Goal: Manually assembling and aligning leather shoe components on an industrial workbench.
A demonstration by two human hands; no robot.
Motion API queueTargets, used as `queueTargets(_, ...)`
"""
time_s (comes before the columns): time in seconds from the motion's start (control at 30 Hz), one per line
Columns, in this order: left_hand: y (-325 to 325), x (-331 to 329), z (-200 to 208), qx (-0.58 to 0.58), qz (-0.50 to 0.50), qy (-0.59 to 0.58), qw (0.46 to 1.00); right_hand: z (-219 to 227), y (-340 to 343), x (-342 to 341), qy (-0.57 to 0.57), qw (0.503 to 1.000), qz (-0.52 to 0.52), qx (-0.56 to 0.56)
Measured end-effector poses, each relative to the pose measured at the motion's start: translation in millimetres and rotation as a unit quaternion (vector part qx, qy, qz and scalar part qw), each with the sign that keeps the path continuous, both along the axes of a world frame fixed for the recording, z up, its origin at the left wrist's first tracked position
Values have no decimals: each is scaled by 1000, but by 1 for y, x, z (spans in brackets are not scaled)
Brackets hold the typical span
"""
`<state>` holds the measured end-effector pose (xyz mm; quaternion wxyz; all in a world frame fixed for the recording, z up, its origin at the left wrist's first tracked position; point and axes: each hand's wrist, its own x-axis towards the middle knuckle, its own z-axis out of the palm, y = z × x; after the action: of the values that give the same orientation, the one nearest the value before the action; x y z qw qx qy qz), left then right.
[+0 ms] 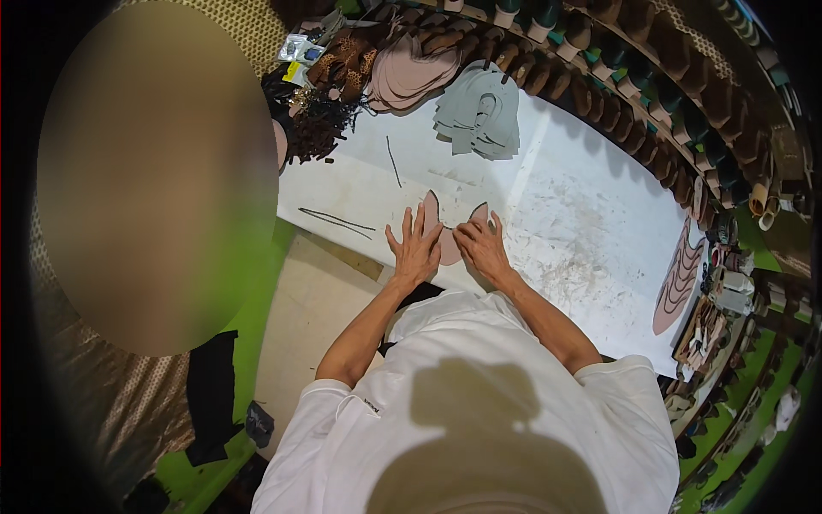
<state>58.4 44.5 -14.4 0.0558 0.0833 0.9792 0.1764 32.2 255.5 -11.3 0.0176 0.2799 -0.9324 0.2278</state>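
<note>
A flat pinkish-brown cut piece (pixel 448 242), shaped like a shoe upper with two pointed wings, lies on the white worktable (pixel 565 206) near its front edge. My left hand (pixel 414 246) rests flat on the piece's left wing with the fingers spread. On the right wing lies my right hand (pixel 481 243), its fingers pressing down on the piece. Neither hand lifts or grips anything. The middle of the piece is partly hidden under my hands.
A stack of grey cut pieces (pixel 479 116) and a pile of pink ones (pixel 411 75) lie at the table's far side, beside dark woven parts (pixel 312 120). Thin dark strips (pixel 336 220) lie at the left. Brown shoe lasts (pixel 616 94) line the back. Pink soles (pixel 676 278) sit at the right.
</note>
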Motion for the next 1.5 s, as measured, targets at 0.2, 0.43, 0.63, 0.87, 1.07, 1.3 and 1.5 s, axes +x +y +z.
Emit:
queueTargets(0.2, -3, -3, 3, 17, 2, -26, 1000, -1, -14, 4, -13, 1000, -12, -7)
queueTargets(0.43, -15, -5, -12, 40, 114, 28, 992, 9, -9, 19, -6, 964, -261, -52)
queueTargets(0.63, -25, -22, -17, 35, 99, -4, 995, -3, -16, 39, -52, 910, -410, -37)
queueTargets(0.87, -16, -42, -8, 146, 189, -86, 967, -11, -30, 36, -79, 856, -503, -90)
queueTargets(1.07, -31, -55, -5, 167, 187, -106, 962, 13, -35, 39, -63, 833, -537, -115)
queueTargets(1.3, 9, -34, 26, 280, 133, -183, 933, 27, 2, 78, -4, 793, -593, -142)
queueTargets(1.5, 74, 0, 34, 285, 75, -194, 936, 36, 54, 131, -4, 742, -639, -203)
